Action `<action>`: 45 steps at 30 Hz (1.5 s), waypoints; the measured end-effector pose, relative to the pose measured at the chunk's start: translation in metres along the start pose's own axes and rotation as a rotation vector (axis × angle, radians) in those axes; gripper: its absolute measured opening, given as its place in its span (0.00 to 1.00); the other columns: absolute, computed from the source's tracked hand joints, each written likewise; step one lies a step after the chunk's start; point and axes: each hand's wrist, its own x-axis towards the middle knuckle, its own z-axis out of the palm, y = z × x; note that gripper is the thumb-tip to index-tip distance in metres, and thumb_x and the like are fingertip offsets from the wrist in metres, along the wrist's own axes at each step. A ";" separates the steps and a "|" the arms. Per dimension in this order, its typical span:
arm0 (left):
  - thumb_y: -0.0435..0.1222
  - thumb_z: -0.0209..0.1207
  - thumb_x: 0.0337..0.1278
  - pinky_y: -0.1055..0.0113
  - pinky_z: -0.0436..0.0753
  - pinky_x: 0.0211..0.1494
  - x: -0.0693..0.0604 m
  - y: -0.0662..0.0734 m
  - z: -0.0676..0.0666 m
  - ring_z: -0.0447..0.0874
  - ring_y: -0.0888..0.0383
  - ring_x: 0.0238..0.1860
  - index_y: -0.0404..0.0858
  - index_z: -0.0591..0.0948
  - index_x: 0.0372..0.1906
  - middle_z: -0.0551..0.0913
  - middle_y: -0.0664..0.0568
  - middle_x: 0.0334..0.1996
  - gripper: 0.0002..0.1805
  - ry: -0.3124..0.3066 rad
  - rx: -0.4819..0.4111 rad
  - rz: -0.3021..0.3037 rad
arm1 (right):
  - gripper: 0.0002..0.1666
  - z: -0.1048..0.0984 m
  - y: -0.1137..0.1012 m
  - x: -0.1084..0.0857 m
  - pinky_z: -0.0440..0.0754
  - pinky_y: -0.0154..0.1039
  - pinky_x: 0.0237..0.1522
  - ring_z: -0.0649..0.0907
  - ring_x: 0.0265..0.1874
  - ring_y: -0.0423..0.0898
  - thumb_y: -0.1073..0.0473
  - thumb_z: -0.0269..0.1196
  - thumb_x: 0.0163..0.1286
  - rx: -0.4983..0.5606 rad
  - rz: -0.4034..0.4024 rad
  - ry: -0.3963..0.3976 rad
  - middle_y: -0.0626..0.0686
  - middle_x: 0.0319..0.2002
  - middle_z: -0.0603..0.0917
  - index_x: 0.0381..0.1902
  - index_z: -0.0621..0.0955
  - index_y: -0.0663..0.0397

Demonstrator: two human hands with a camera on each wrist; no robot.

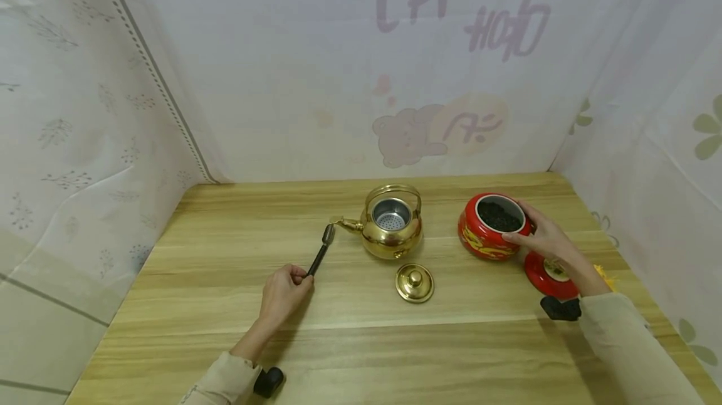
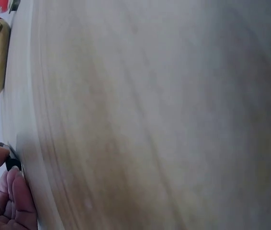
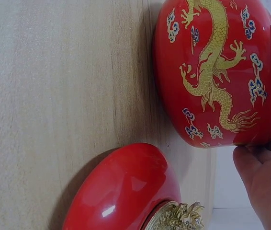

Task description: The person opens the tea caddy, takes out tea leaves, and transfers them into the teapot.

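You've got the left hand (image 1: 284,292) at far left, thumb and fingers pinching a slim dark scoop (image 1: 319,256) above the wooden table (image 1: 350,355); black stem, browner end just beside the spout (image 1: 352,225) of the teapot (image 1: 389,241), contact can't be told. Teapot sits mid-table: shiny gold, round belly, arched handle raised, mouth uncovered, silver strainer (image 1: 390,222) with small holes inside. Gold lid (image 1: 414,283) lies just in front, round knob up. Further right, the jar (image 1: 474,232): glossy red, gold dragon plus small blue-and-white clouds on its side, pale rim, dark leafy stuff (image 1: 499,217) inside. Your right hand (image 1: 541,239) holds it, thumb on the near side, fingers round the far right. Last, the red lid (image 1: 544,276) on the table by your right wrist, ornate gold knob (image 3: 176,218), yellow tassel (image 1: 605,277) close by
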 end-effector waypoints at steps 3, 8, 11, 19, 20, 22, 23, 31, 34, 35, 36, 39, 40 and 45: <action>0.33 0.63 0.50 0.71 0.72 0.24 0.000 0.000 -0.001 0.76 0.59 0.25 0.31 0.81 0.32 0.82 0.48 0.25 0.07 0.002 0.004 0.015 | 0.58 -0.001 0.001 0.001 0.55 0.71 0.61 0.54 0.67 0.72 0.51 0.68 0.59 0.000 0.004 -0.013 0.72 0.69 0.53 0.74 0.45 0.62; 0.33 0.65 0.49 0.72 0.71 0.24 0.002 -0.001 0.000 0.75 0.60 0.24 0.32 0.82 0.30 0.81 0.50 0.23 0.07 0.013 0.043 0.062 | 0.57 -0.002 0.001 0.002 0.55 0.71 0.61 0.53 0.67 0.72 0.52 0.68 0.60 0.000 0.001 -0.019 0.72 0.70 0.53 0.74 0.45 0.61; 0.33 0.66 0.48 0.72 0.72 0.25 0.002 -0.002 0.001 0.75 0.60 0.24 0.32 0.82 0.30 0.81 0.50 0.23 0.07 0.017 0.050 0.080 | 0.56 -0.002 0.002 0.002 0.56 0.71 0.61 0.54 0.67 0.71 0.52 0.68 0.60 0.001 -0.006 -0.017 0.71 0.69 0.54 0.74 0.46 0.61; 0.34 0.62 0.54 0.73 0.71 0.22 0.002 -0.008 -0.005 0.75 0.60 0.25 0.30 0.81 0.35 0.82 0.47 0.26 0.09 -0.007 -0.060 0.011 | 0.57 0.000 0.002 0.000 0.58 0.70 0.61 0.56 0.66 0.72 0.50 0.68 0.60 -0.034 0.003 -0.004 0.72 0.69 0.55 0.73 0.47 0.63; 0.34 0.62 0.55 0.74 0.71 0.22 0.002 -0.008 -0.007 0.75 0.61 0.25 0.30 0.81 0.36 0.82 0.47 0.27 0.09 -0.003 -0.077 -0.003 | 0.57 0.000 0.002 0.000 0.58 0.70 0.61 0.56 0.66 0.72 0.50 0.68 0.60 -0.031 0.003 -0.004 0.72 0.69 0.55 0.73 0.47 0.63; 0.34 0.61 0.57 0.75 0.73 0.23 0.002 -0.010 -0.011 0.75 0.62 0.25 0.30 0.81 0.37 0.82 0.46 0.28 0.09 0.005 -0.128 -0.036 | 0.56 0.000 0.003 0.000 0.57 0.70 0.61 0.56 0.66 0.72 0.51 0.68 0.60 -0.027 -0.001 -0.004 0.72 0.69 0.55 0.73 0.47 0.63; 0.34 0.61 0.57 0.75 0.73 0.23 0.002 -0.010 -0.013 0.75 0.62 0.26 0.30 0.81 0.38 0.82 0.46 0.29 0.09 0.014 -0.152 -0.053 | 0.56 0.000 0.002 0.000 0.57 0.71 0.61 0.56 0.66 0.72 0.51 0.68 0.60 -0.023 -0.004 -0.005 0.72 0.69 0.55 0.73 0.47 0.63; 0.40 0.59 0.61 0.75 0.81 0.33 -0.005 -0.007 -0.039 0.83 0.60 0.33 0.33 0.80 0.45 0.84 0.43 0.37 0.15 0.066 -0.342 -0.178 | 0.57 -0.002 0.004 0.002 0.56 0.72 0.60 0.55 0.66 0.73 0.50 0.68 0.59 -0.033 0.001 -0.006 0.72 0.69 0.54 0.74 0.47 0.61; 0.41 0.59 0.61 0.72 0.84 0.41 -0.009 -0.006 -0.048 0.85 0.59 0.36 0.31 0.79 0.48 0.84 0.43 0.39 0.18 0.053 -0.447 -0.206 | 0.57 -0.002 0.004 0.001 0.55 0.73 0.60 0.54 0.66 0.73 0.50 0.68 0.59 -0.036 0.006 -0.002 0.73 0.69 0.53 0.74 0.47 0.61; 0.41 0.60 0.61 0.72 0.83 0.43 -0.010 -0.005 -0.050 0.86 0.59 0.37 0.30 0.78 0.48 0.84 0.44 0.39 0.19 0.047 -0.481 -0.215 | 0.57 -0.002 0.004 0.001 0.55 0.73 0.60 0.54 0.66 0.73 0.50 0.68 0.59 -0.035 0.008 -0.001 0.73 0.69 0.53 0.74 0.46 0.62; 0.41 0.60 0.60 0.72 0.83 0.44 -0.012 -0.004 -0.052 0.86 0.59 0.38 0.30 0.78 0.49 0.84 0.46 0.38 0.19 0.043 -0.513 -0.221 | 0.58 -0.003 0.004 0.000 0.55 0.73 0.60 0.54 0.67 0.73 0.50 0.68 0.59 -0.036 0.009 0.001 0.73 0.69 0.53 0.74 0.46 0.62; 0.43 0.62 0.58 0.73 0.83 0.45 -0.015 0.001 -0.056 0.86 0.60 0.38 0.28 0.77 0.48 0.85 0.50 0.36 0.22 0.029 -0.573 -0.223 | 0.58 -0.003 0.004 0.001 0.55 0.72 0.61 0.54 0.67 0.72 0.50 0.68 0.59 -0.029 0.004 0.006 0.72 0.69 0.53 0.73 0.47 0.63; 0.43 0.62 0.57 0.73 0.83 0.44 -0.017 0.004 -0.056 0.86 0.59 0.37 0.28 0.78 0.47 0.85 0.49 0.35 0.22 0.029 -0.588 -0.212 | 0.57 -0.002 0.004 0.001 0.55 0.71 0.61 0.55 0.67 0.72 0.50 0.68 0.59 -0.028 -0.001 0.008 0.72 0.69 0.54 0.73 0.47 0.63; 0.37 0.64 0.55 0.71 0.84 0.41 -0.021 0.014 -0.047 0.87 0.53 0.36 0.28 0.80 0.43 0.85 0.42 0.35 0.17 0.018 -0.710 -0.046 | 0.55 0.000 0.004 0.002 0.58 0.70 0.60 0.58 0.66 0.71 0.52 0.69 0.59 -0.037 -0.034 0.016 0.71 0.68 0.57 0.73 0.51 0.63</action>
